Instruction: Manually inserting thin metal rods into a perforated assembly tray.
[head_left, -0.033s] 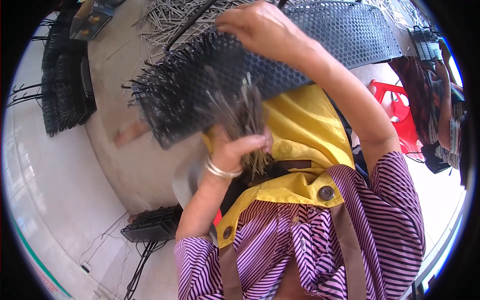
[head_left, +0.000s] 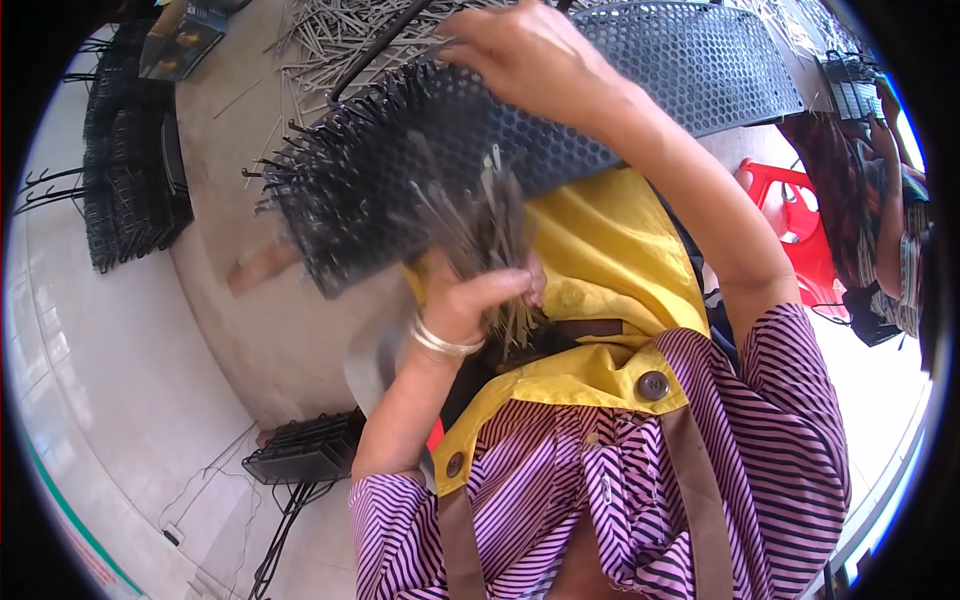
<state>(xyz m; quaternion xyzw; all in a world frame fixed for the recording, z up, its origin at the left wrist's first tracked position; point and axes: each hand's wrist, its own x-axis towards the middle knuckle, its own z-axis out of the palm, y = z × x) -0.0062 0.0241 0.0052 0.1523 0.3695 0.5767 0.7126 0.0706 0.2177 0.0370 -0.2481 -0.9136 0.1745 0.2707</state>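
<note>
From here the left hand (head_left: 467, 297) clutches strips (head_left: 495, 225) by the panel (head_left: 700, 80), the right hand (head_left: 540, 65) curls above it, holding I can't tell what, seemingly mid-insertion, which calls for careful alignment next.

Beige floor (head_left: 290, 345), glossy white wall (head_left: 110, 340) at left, red plastic stool (head_left: 818, 262) in bright light at right

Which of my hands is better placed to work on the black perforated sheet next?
Probably your right hand: in this view it's over the black perforated sheet, while your left hand is wrapped around a bundle of thin grey strips.
</note>
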